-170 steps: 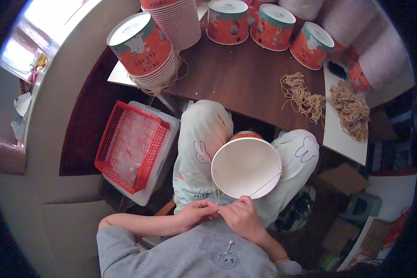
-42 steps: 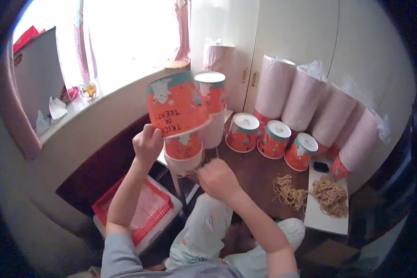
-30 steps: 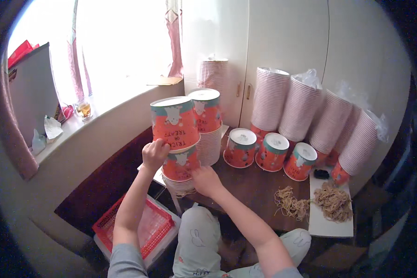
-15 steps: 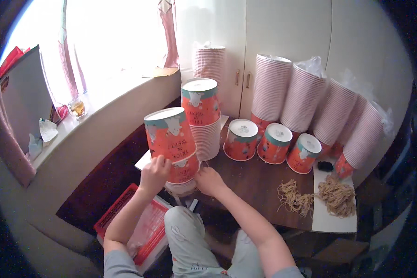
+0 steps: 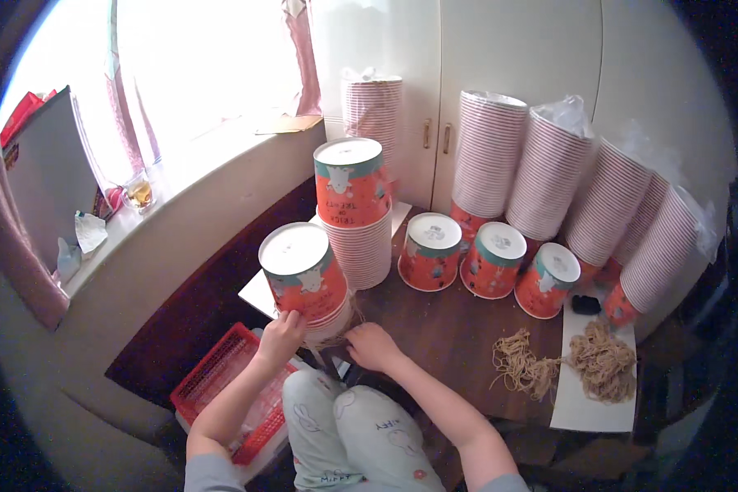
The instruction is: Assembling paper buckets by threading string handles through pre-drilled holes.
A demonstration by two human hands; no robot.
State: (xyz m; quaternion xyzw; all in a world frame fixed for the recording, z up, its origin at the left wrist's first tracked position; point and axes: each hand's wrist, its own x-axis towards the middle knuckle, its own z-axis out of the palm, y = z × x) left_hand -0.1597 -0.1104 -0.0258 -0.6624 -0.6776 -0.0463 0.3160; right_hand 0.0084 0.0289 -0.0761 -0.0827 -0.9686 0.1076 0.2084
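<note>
Upside down at the table's near left edge stands an orange paper bucket (image 5: pixel 307 283) with a teal band and white base, nested over other buckets whose pale rims show below. My left hand (image 5: pixel 280 338) is closed at its lower left side, fingers on the rim. On the opposite side my right hand (image 5: pixel 372 348) is closed low by the stack; its fingertips are partly hidden, so what they hold cannot be made out. Thin brown strands of twine (image 5: pixel 356 313) stick out from the stack's side just above it.
Behind stands a taller bucket stack (image 5: pixel 357 238). Three upturned buckets (image 5: pixel 490 261) line the table's middle. Tall bagged stacks (image 5: pixel 549 172) lean along the cupboard. Two heaps of twine (image 5: pixel 603 361) lie at the right, by a small black object (image 5: pixel 585 305). A red basket (image 5: pixel 213 361) sits lower left.
The top bucket has come down over the bucket beneath it, which no longer shows its printed side. My left hand has moved down with it, and my right hand slightly down.
</note>
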